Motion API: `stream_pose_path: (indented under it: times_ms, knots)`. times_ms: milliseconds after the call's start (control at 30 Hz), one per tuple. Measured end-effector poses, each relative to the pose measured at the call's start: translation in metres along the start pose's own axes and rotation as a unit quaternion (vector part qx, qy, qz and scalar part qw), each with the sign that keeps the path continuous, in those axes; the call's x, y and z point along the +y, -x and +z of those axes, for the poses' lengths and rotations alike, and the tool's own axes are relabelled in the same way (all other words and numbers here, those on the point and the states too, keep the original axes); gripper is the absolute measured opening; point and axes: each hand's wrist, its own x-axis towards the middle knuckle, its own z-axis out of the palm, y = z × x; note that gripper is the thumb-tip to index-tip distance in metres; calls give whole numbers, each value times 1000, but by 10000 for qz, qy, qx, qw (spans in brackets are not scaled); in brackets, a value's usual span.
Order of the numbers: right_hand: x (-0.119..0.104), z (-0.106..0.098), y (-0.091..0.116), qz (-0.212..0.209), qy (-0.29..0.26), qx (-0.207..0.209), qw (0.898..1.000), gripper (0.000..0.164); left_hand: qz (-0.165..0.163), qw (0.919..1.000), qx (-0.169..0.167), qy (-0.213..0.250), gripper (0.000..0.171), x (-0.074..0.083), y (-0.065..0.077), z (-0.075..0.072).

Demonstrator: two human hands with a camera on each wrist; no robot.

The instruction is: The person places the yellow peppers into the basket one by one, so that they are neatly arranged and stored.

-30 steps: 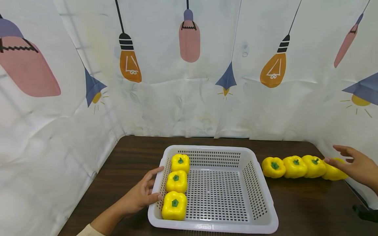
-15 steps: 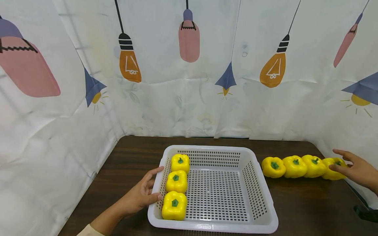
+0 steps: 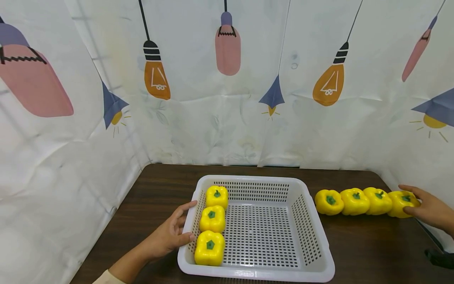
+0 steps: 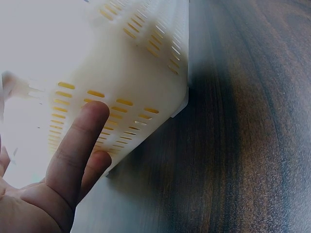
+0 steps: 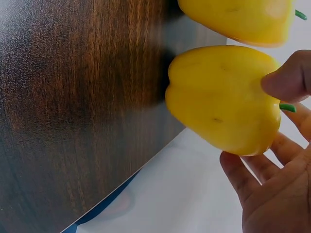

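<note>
A white perforated plastic basket (image 3: 260, 272) stands on the dark wooden table. Three yellow bell peppers (image 3: 212, 219) with green stems form a line along its left side. My left hand (image 3: 168, 234) rests against the basket's left rim and outer wall, fingers fairly straight; the left wrist view shows its fingers (image 4: 77, 150) by the slotted wall. Right of the basket, several more yellow peppers lie in a row. Around the rightmost pepper (image 3: 400, 203) my right hand (image 3: 430, 209) has its thumb on one side and fingers on the other; this pepper (image 5: 218, 97) still sits on the table.
The rest of the row, such as the pepper (image 3: 329, 202) nearest the basket, lies close to its right wall. A patterned white cloth (image 3: 227, 130) hangs behind and beside the table. A black object (image 3: 440, 258) is at the right edge.
My right hand has drawn back slightly right and down, and its thumb and fingers have closed around the rightmost pepper. My left hand and the basket stay put.
</note>
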Motion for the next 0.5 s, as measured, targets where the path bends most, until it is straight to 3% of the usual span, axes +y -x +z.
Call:
stream_pose_path:
  times_ms: [233, 500]
  knots:
    - [9, 1, -1, 46, 25, -217, 9998, 77, -38, 10000, 10, 18, 87, 1, -1, 1]
    - [12, 1, 1, 110, 4, -176, 9998, 77, -76, 10000, 22, -23, 87, 3, -1, 2]
